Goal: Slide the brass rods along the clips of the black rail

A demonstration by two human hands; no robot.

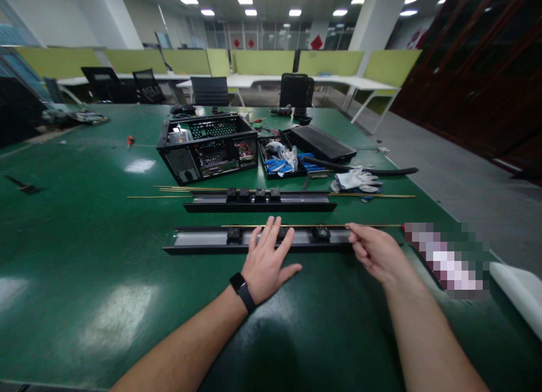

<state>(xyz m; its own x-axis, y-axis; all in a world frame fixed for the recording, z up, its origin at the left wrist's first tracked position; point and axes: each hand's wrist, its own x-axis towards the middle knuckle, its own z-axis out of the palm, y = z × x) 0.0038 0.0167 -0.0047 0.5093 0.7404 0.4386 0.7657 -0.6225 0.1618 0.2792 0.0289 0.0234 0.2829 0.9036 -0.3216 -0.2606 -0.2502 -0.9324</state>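
Observation:
A long black channel (203, 249) with a pale inner face lies across the table in front of me, with black blocks (234, 235) seated along it. My left hand (266, 262), a black watch on its wrist, rests with fingers spread over the middle block, partly hiding it. At the channel's right part, my right hand (375, 251) pinches a thin brass-coloured rod (305, 226). This rod runs along the channel's far edge, above the blocks, and sticks out to the right past my hand.
Behind lies a second black channel (262, 207) with several blocks, and more thin rods (154, 197). Farther back stand an open computer case (178, 163), a black tray (271, 174) with gloves, and another glove pair (358, 180). A blurred-out packet (444, 262) lies at right.

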